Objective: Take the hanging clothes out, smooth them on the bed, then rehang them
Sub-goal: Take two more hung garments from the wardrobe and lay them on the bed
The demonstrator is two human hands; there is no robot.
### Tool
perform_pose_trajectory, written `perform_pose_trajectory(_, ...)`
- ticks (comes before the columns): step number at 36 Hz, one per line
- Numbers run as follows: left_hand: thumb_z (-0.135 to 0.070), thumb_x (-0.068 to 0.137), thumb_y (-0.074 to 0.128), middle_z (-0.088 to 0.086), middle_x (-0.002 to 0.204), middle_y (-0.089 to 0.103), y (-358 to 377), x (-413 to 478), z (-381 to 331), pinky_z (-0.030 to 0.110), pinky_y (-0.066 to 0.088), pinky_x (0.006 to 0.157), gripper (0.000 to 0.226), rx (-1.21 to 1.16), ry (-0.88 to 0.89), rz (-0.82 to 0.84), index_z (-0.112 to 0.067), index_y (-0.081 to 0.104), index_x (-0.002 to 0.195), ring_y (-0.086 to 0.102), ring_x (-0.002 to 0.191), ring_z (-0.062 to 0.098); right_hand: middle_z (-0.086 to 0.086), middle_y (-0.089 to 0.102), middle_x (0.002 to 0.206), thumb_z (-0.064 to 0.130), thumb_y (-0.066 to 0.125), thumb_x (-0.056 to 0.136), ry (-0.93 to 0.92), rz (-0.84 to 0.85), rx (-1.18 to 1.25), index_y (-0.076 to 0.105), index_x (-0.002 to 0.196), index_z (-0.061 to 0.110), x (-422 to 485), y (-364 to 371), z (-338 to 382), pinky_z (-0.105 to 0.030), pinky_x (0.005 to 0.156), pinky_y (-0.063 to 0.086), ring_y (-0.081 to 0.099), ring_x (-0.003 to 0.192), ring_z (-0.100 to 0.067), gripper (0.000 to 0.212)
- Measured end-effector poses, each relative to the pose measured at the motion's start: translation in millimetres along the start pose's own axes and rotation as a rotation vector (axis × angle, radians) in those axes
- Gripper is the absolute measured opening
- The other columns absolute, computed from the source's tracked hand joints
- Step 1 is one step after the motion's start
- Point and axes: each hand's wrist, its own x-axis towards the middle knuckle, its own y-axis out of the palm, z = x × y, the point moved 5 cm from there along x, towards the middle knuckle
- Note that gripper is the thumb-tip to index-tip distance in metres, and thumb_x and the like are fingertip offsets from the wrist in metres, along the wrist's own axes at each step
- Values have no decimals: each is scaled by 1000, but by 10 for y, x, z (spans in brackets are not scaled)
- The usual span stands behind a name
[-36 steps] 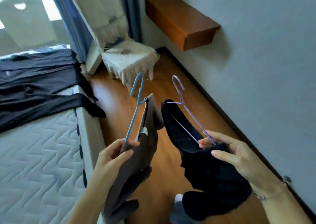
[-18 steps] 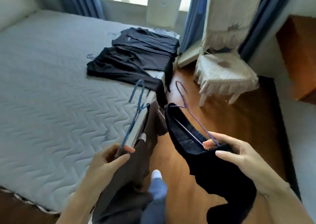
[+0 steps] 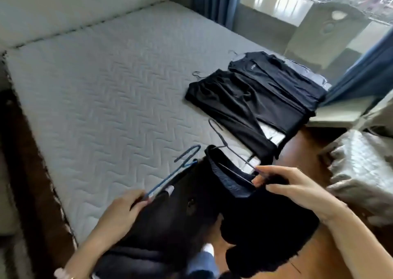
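Observation:
My left hand grips a blue hanger with a dark brown garment draped from it, held low over the bed's near corner. Just right of it, my right hand pinches a purple wire hanger carrying a black garment that hangs over the wooden floor. The grey quilted bed fills the left and middle. Two black garments on hangers lie flat at its far right corner, side by side.
A chair with a pale frilled cover stands close on the right. Blue curtains frame a window at the back, with a white chair back behind the bed. Wooden floor runs between bed and chair.
My view has swung left from the wall and floor to the bed. Both hands have kept their hold on the hangers and carried the two garments toward the mattress's near corner.

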Motion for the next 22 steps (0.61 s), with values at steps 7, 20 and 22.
perform_pose_trajectory(7,-32,95,50,1,102,70,-541,448,555,32,37,72,15,33,-314,-237,-34,63,86,61,102,27,20,72,88,-2,63,80,-193,188,-405,60,99,62,1300,-350,486,-14,94,42,64,91,0,66)
perform_pose_trajectory(20,-43,94,46,1,120,65,-1224,1434,1540,30,36,75,28,131,-602,-374,-27,64,110,58,111,27,17,72,93,-2,60,86,-262,473,-553,59,108,38,3648,-204,1071,-12,95,40,61,94,5,45)
perform_pose_trajectory(22,-42,94,47,1,116,66,-1283,1565,1663,30,36,74,25,123,-604,-363,-29,64,105,59,108,26,17,72,95,0,59,87,-270,491,-546,58,107,42,3941,-136,1084,-16,100,38,60,99,6,47)
